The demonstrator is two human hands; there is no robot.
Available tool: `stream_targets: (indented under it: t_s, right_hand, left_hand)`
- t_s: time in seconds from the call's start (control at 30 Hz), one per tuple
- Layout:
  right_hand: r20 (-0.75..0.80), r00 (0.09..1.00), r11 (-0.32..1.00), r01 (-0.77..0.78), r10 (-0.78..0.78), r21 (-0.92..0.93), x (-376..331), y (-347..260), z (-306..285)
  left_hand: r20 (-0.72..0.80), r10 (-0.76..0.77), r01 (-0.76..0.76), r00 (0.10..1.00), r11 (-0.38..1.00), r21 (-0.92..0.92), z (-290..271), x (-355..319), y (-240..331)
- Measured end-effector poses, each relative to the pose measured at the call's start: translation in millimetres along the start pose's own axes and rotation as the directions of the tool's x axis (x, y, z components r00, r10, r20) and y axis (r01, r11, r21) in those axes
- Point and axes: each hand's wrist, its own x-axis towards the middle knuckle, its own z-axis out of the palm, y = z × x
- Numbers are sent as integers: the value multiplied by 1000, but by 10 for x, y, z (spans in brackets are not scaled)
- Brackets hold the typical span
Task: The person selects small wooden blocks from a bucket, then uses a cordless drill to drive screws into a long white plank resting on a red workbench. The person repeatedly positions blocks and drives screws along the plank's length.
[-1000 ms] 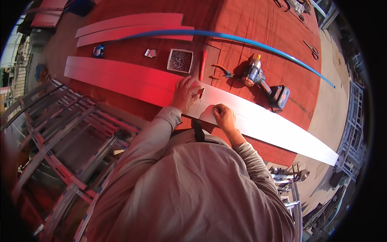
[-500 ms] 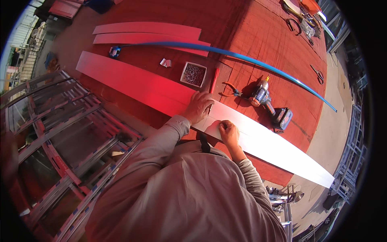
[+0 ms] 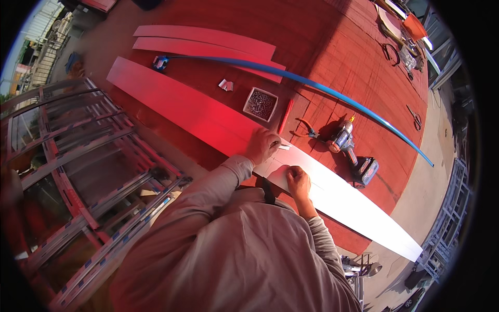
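Note:
A long pale metal strip (image 3: 179,106) lies across the red work surface in front of me, glaring white at its right end. Faint lines cross its surface between my hands. My left hand (image 3: 261,146) is closed over the strip, pinching a small light-coloured piece (image 3: 284,146) whose exact kind I cannot make out. Just to the right, my right hand (image 3: 299,183) rests at the strip's near edge, its fingers curled together. Whatever those fingers hold, if anything, is hidden.
Beyond the strip lie a tray of small fasteners (image 3: 260,104), a red stick-shaped tool (image 3: 285,117), pliers (image 3: 306,130) and a cordless driver (image 3: 345,143). A tape measure (image 3: 160,63) has its blue blade drawn far right. Scissors (image 3: 414,117) lie far right; metal frames (image 3: 78,192) stand left.
The view has shifted slightly, so the surface and tools sit a little differently. In my left hand, the small piece now points right and shows more clearly. My right hand stays nearly where it was.

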Motion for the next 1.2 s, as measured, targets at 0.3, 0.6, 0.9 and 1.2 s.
stream_targets:
  t_s: [0.3,0.6,0.9,1.2]
  right_hand:
    - [-42,999,1000,6,-6,-5,2,4,50]
    - [-41,999,1000,-1,1,5,11,-27,30]
    - [-4,1000,999,-26,26,-45,17,-82,-28]
    - [34,999,1000,-13,12,28,20,-67,-93]
  left_hand:
    - [-9,-164,163,986,985,-64,194,367,194]
    - [-28,-123,120,992,988,-99,238,436,219]
    - [22,-344,334,939,892,-305,286,495,255]
    - [12,-314,302,949,902,-310,242,321,81]
